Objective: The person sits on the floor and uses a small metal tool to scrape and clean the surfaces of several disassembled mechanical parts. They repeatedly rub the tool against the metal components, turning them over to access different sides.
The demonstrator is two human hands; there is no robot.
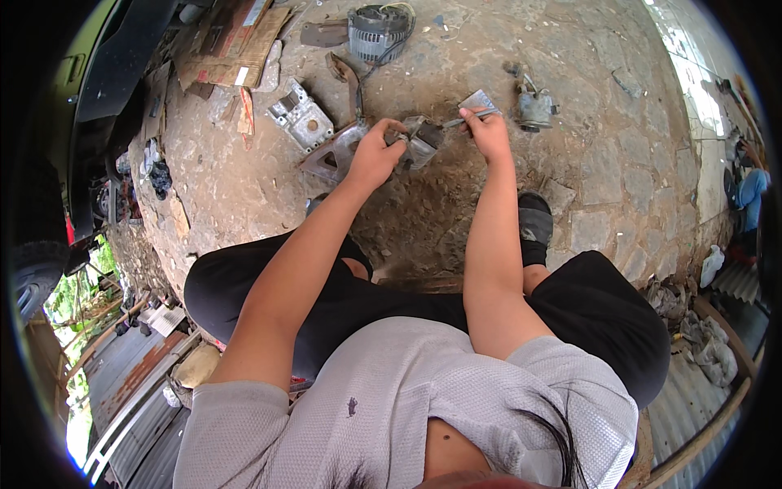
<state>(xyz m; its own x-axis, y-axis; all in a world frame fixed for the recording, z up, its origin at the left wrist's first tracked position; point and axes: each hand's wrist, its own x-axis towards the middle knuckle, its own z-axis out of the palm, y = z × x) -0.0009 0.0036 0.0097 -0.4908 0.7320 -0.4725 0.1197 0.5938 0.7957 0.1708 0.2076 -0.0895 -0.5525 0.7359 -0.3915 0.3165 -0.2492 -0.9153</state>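
My left hand (pixel 379 153) is closed on the near side of a small, dark grey metal machine part (pixel 422 143) resting on the ground. In my right hand (pixel 486 133) is a thin metal rod-like tool (pixel 453 124), pinched between thumb and fingers and pointing left toward that part. Whether its tip touches the part is too small to tell. Just beyond the right hand lies a flat grey metal plate (pixel 477 101). Left of my left hand, an angular metal bracket (pixel 332 155) lies close to the machine part.
A cast metal housing (pixel 303 121) lies at left, with a curved rusty strip (pixel 346 77) beyond it. Farther off stands an alternator-like unit (pixel 378 34) with a cable. A small cylindrical metal part (pixel 534 108) is at right. Cardboard (pixel 236 45) and a vehicle (pixel 90 73) occupy the far left.
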